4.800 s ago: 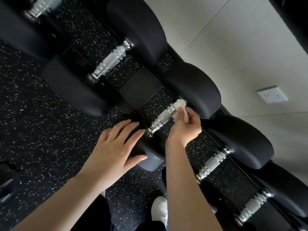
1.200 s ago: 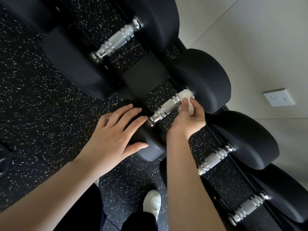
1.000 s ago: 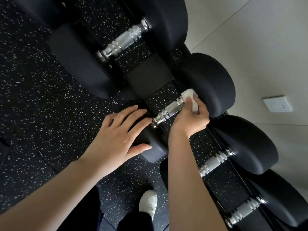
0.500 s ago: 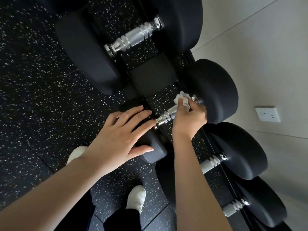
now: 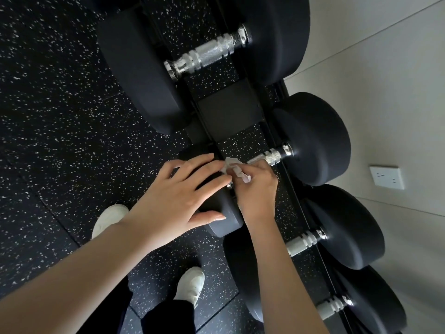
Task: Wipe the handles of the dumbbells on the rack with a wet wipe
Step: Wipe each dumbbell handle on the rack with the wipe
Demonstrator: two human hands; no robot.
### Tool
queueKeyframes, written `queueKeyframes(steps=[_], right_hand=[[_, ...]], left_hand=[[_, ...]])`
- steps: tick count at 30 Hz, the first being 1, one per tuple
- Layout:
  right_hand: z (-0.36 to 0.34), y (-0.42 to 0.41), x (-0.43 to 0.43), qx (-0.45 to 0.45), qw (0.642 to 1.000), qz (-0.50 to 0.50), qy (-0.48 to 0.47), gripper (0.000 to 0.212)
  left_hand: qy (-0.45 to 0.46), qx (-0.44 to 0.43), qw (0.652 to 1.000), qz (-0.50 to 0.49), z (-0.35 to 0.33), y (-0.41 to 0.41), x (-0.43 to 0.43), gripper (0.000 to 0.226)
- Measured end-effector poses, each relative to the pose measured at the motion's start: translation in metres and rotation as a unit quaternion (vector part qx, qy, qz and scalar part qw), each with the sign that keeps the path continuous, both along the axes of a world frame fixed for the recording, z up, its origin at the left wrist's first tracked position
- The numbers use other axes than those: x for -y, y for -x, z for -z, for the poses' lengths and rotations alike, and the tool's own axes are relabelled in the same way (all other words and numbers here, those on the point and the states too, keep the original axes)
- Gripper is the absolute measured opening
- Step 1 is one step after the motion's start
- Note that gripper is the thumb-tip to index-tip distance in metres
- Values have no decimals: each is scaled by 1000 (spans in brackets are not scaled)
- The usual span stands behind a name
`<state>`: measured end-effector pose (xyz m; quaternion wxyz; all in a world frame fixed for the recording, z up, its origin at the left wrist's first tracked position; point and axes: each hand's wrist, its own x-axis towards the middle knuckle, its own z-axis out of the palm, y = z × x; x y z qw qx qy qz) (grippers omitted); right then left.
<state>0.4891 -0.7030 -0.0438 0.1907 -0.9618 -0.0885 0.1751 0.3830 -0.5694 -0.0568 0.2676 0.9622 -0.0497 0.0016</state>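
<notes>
Two hands at the handle (image 5: 267, 158): your right hand (image 5: 257, 189) pinches the wet wipe (image 5: 231, 164), left hand (image 5: 175, 191) flat beside it; the bunched wipe probably skips grooves.

Readable text: none, dumbbell heads (image 5: 313, 138) plain black on the faces in view, white wall socket (image 5: 387, 177) with no legible lettering (any fine print too small to tell)

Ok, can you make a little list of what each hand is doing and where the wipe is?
left hand: flat, fingers straight, on the near head of the dumbbell
right hand: grips the wet wipe around the handle
wipe spot: near end of the handle, beside the left fingertips
uncovered handle part: far end, shiny metal
</notes>
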Motion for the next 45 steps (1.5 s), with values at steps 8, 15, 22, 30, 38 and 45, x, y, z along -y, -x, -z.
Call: queueKeyframes(steps=[8,15,22,30,38,45], right_hand=[[-1,-13,-10,96,989,45,99,19],[-2,-38,-11,164,961,202,96,23],[0,-39,-14,165,947,264,77,24],[-19,-53,-4,45,984,118,125,23],[-26,-33,-14,18,991,131,-3,17],[-51,-23,-38,75,978,157,-117,15]], left_hand=[[-2,-6,1000,0,0,1,0,58],[9,3,1000,-12,2,2,2,57],[8,4,1000,-4,2,2,1,57],[15,6,1000,-6,3,2,1,57],[10,-28,999,21,-11,-3,-6,63],[-12,-27,1000,-3,-39,-22,-47,55]])
